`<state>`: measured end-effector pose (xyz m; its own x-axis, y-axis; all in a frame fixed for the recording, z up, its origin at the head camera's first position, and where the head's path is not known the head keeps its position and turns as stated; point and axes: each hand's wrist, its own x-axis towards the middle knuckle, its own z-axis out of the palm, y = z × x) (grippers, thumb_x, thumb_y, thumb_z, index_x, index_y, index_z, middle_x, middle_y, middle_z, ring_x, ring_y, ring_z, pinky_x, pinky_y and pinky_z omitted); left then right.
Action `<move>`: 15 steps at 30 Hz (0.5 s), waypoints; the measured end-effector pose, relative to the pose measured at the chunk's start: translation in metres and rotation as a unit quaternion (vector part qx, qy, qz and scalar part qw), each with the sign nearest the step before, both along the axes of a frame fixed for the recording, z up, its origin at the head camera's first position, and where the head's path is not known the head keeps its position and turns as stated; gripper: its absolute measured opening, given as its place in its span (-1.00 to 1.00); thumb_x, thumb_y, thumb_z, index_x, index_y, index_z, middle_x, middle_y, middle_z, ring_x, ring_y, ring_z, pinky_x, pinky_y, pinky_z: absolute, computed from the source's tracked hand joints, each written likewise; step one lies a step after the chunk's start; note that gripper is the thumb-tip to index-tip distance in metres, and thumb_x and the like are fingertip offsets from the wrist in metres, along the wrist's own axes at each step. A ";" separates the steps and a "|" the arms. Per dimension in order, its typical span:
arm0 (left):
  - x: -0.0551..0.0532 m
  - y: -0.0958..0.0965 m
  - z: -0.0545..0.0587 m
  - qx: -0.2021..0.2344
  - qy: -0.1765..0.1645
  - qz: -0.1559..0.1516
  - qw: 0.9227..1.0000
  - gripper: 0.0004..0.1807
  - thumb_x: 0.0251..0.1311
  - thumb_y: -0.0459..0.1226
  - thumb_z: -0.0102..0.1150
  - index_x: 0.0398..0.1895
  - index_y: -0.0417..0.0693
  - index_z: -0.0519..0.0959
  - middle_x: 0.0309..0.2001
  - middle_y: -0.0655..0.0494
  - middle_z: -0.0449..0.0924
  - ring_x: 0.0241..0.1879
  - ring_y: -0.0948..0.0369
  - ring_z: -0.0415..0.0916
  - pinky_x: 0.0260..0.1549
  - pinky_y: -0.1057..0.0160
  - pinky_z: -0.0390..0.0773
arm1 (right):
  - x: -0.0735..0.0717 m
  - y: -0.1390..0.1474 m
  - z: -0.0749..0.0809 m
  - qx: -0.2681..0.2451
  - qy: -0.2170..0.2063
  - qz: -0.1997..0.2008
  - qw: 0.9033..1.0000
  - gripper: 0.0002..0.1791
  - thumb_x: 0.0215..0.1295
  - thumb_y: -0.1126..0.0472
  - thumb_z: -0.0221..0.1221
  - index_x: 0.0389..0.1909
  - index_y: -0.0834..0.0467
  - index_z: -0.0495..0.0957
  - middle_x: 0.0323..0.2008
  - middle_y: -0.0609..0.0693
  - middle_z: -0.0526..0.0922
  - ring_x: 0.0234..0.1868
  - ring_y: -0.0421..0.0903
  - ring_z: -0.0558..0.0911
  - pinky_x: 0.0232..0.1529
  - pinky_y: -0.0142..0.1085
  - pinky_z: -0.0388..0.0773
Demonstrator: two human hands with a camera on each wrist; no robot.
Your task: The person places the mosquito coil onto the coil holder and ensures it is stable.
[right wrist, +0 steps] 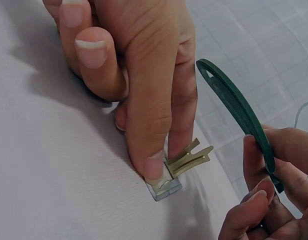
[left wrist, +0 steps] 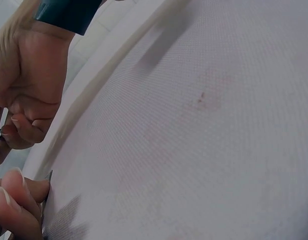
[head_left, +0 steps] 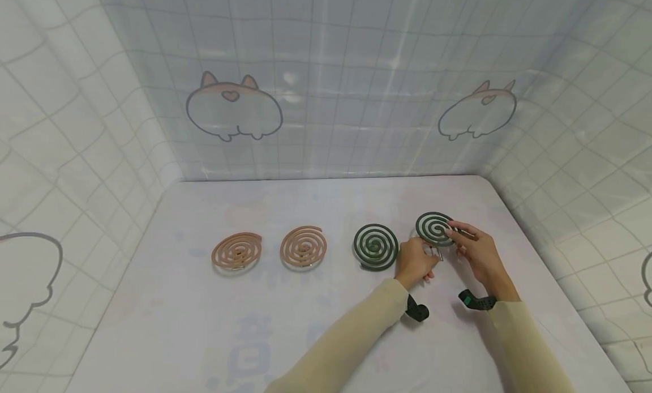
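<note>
My right hand (head_left: 481, 254) pinches the rim of a green mosquito coil (head_left: 436, 229) and holds it tilted above the table. In the right wrist view this coil (right wrist: 239, 110) appears nearly edge-on. Just to its left, my left hand (head_left: 415, 263) pinches a small metal coil stand (right wrist: 169, 189) at table level, thumb on its flat base. Two brass-coloured prongs (right wrist: 191, 161) rise from the base, a short gap away from the coil. Part of the stand is hidden by the left fingers. A second green mosquito coil (head_left: 375, 246) lies right beside the left hand.
Two brown mosquito coils, one in the middle (head_left: 303, 247) and one farther left (head_left: 237, 252), sit slightly raised over shiny bases. A pale cloth covers the table (head_left: 204, 325). Grid-patterned curtains (head_left: 326, 98) enclose its back and sides.
</note>
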<state>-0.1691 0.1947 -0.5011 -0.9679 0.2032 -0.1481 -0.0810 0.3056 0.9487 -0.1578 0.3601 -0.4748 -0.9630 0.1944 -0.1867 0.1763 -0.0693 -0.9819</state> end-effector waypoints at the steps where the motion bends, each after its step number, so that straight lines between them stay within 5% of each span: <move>1: 0.000 0.000 0.000 0.000 0.001 -0.001 1.000 -0.75 0.06 -0.44 0.54 -0.25 -0.20 0.63 -0.91 0.19 0.41 -0.97 0.30 0.35 -0.92 0.33 0.43 | 0.001 0.000 0.000 0.000 0.000 -0.001 1.000 -0.57 0.31 0.19 0.42 0.18 0.16 0.64 -0.20 -0.17 0.70 -0.40 -0.21 0.44 -0.48 -0.36 0.45; 15: 0.002 0.000 0.002 -0.022 0.013 0.003 1.000 -0.79 0.07 -0.39 0.54 -0.47 -0.17 0.60 -0.95 0.18 0.36 -1.01 0.30 0.28 -0.99 0.37 0.30 | 0.008 -0.003 -0.001 0.020 -0.005 -0.004 1.000 -0.57 0.32 0.18 0.41 0.18 0.14 0.65 -0.20 -0.18 0.70 -0.42 -0.21 0.44 -0.50 -0.37 0.43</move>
<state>-0.1669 0.1947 -0.4991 -0.9728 0.1903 -0.1324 -0.0596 0.3466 0.9361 -0.1493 0.3574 -0.4759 -0.9595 0.2091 -0.1889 0.1865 -0.0315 -0.9820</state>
